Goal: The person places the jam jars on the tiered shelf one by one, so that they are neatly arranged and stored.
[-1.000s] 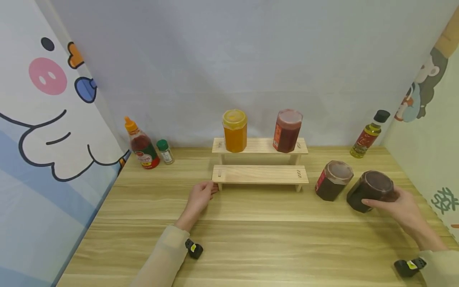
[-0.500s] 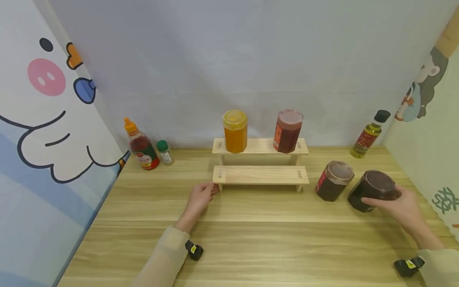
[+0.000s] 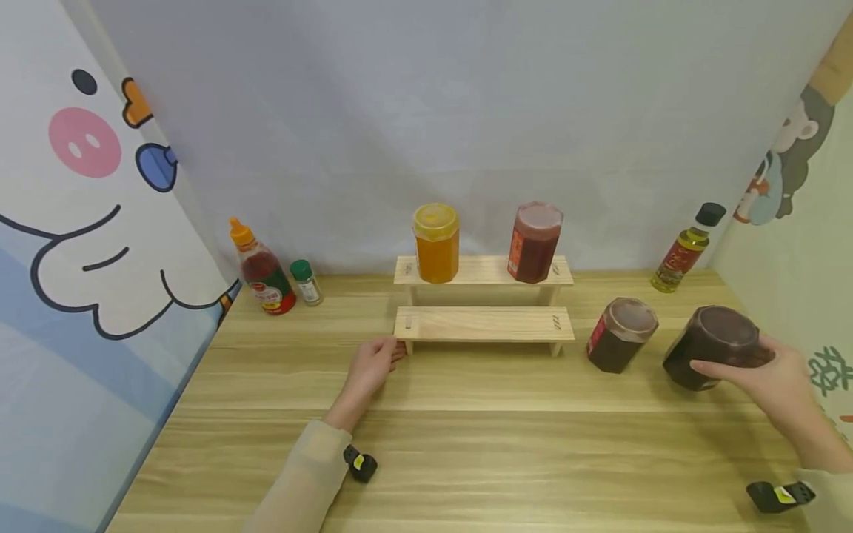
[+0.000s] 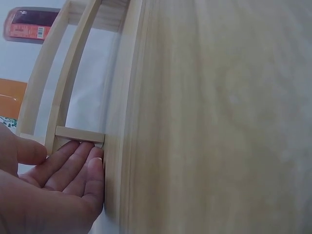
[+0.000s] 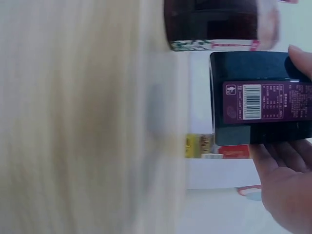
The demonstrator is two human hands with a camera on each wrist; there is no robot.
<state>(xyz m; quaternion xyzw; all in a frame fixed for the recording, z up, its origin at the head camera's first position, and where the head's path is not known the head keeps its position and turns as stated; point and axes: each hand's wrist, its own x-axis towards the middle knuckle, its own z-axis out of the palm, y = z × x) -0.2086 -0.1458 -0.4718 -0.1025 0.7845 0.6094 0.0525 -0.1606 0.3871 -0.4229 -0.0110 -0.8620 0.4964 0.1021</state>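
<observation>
Dark jar in widely curled right hand

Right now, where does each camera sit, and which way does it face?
Head: on the person's head, facing forward and down at the two-tier wooden rack; left hand, right hand and sleeves show.
Left wrist: on that wrist, facing the rack's end; the left hand shows.
Right wrist: on that wrist, facing the dark faceted jar; the right hand shows, gripping it.
Shared: head and right wrist show that jar.
</observation>
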